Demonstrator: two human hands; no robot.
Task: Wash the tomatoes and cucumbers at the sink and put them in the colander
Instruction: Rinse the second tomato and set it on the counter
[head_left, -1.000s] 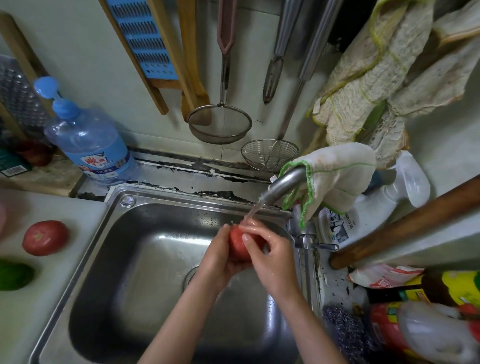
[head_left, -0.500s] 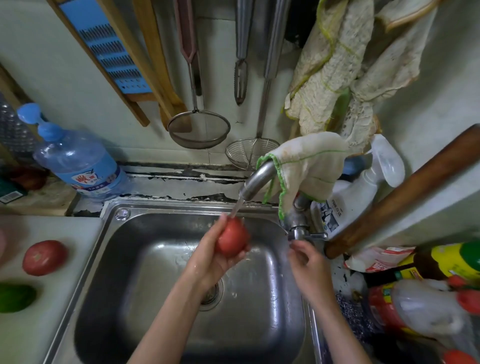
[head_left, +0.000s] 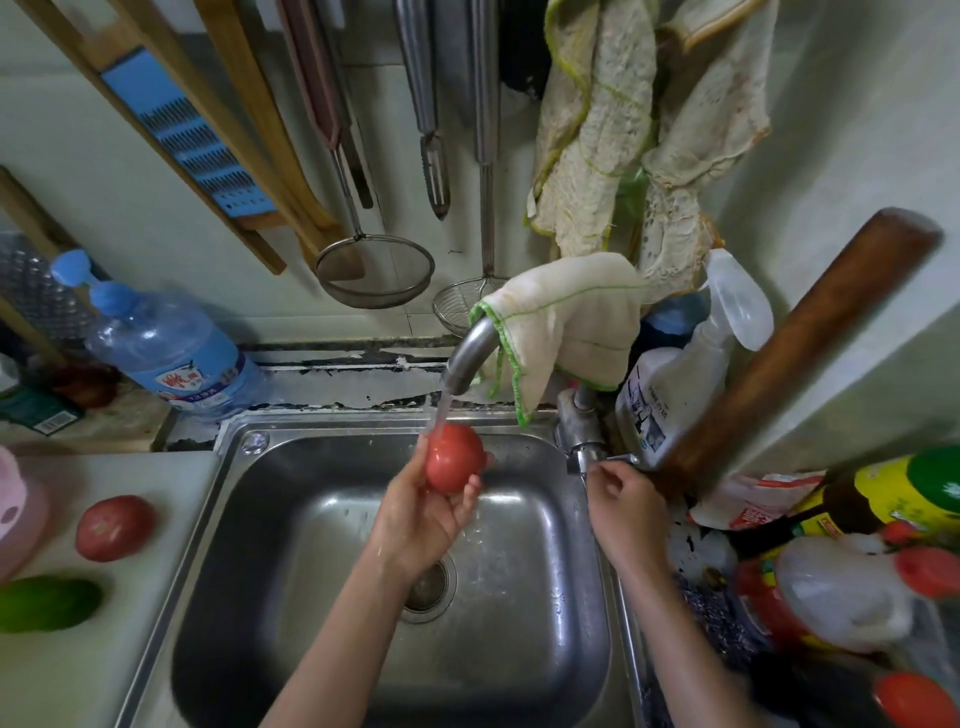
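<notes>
My left hand (head_left: 415, 514) holds a red tomato (head_left: 454, 457) over the steel sink (head_left: 571, 623), right under the stream running from the curved tap (head_left: 467, 353). My right hand (head_left: 623, 509) grips the tap's lever handle (head_left: 618, 459) at the sink's right rim. On the white counter at the left lie a second tomato (head_left: 115, 527) and a green cucumber (head_left: 49, 603). A pink thing (head_left: 15, 514) shows at the far left edge; I cannot tell if it is the colander.
A cloth (head_left: 571, 317) is draped over the tap. A large water bottle (head_left: 166, 353) stands behind the sink at the left. A spray bottle (head_left: 685, 364), a wooden rolling pin (head_left: 810, 338) and sauce bottles (head_left: 883, 499) crowd the right. Strainers and utensils hang on the wall.
My right hand left the tomato and moved right to the tap handle. My left hand now holds the tomato alone under the water. The view shifted a little.
</notes>
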